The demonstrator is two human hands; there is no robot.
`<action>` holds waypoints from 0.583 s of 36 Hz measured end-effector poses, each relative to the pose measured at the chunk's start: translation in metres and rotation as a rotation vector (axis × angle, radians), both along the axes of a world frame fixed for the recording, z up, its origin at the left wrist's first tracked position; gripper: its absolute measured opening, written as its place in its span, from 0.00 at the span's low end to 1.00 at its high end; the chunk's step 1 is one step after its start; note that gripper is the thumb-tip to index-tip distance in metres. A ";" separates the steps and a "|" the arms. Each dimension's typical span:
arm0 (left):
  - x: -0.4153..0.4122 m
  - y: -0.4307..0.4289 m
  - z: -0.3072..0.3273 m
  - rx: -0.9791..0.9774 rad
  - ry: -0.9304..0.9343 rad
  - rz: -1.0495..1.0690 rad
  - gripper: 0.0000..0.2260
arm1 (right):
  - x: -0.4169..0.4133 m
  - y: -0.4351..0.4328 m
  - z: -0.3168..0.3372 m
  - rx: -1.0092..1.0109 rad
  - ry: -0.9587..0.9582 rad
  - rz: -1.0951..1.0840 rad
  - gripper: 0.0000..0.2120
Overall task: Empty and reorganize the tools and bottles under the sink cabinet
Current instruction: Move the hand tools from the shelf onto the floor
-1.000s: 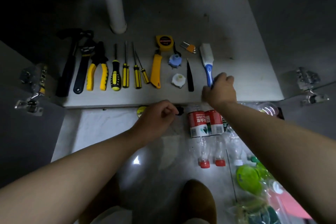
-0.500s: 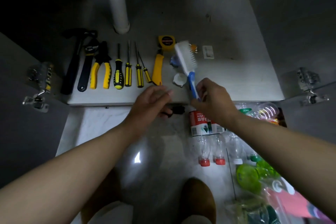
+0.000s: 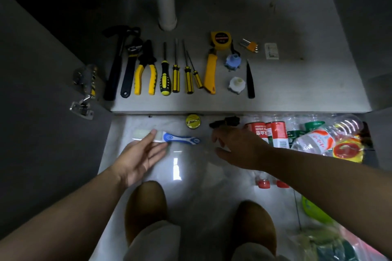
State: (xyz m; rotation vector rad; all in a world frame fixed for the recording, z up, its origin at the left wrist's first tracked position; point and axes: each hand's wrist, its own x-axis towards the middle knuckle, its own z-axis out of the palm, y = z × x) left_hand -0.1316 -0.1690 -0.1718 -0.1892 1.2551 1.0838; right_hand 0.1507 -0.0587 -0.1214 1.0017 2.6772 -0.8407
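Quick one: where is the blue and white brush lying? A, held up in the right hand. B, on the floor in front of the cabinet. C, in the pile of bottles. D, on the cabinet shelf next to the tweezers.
B: the brush lies flat on the pale floor below the cabinet front edge, and the left hand touches its white head with straight fingers.
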 end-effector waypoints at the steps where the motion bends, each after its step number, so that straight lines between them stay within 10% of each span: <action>1: -0.005 0.000 -0.004 -0.018 0.021 0.026 0.28 | 0.001 0.000 -0.001 -0.028 -0.014 0.002 0.11; 21: -0.002 0.043 0.001 -0.225 0.167 0.110 0.10 | 0.000 0.018 0.014 0.008 0.091 -0.212 0.06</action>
